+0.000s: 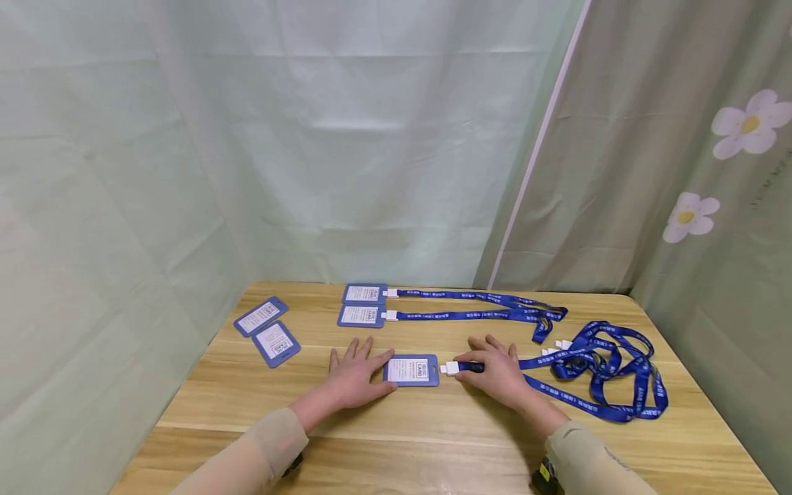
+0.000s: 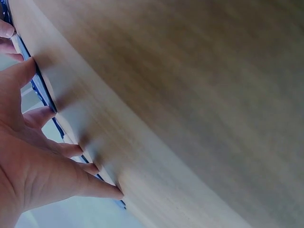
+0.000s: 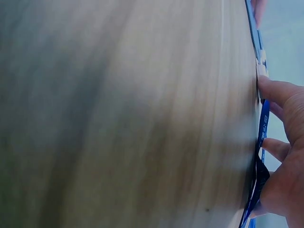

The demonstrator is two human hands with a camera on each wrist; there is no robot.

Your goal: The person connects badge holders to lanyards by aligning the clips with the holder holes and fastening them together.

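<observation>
My left hand (image 1: 357,377) holds a blue badge holder (image 1: 411,370) by its left end, thumb at the lower corner and index finger at the upper one. Its other fingers spread out on the table, as the left wrist view also shows. The holder lies flat with a white card face up and its slot end to the right. My right hand (image 1: 495,371) pinches a blue lanyard (image 1: 572,397) by its white clip (image 1: 452,368), thumb and index finger on either side. The clip's tip lies just right of the slot, a small gap between them. The lanyard strap runs under the right hand.
Two badge holders with lanyards attached (image 1: 361,315) lie in parallel rows at the back. Two loose badge holders (image 1: 276,343) rest at the left. Tangled blue lanyards (image 1: 641,385) with white clips (image 1: 562,344) lie at the right. A curtain (image 1: 383,158) hangs behind the wooden table (image 1: 346,460).
</observation>
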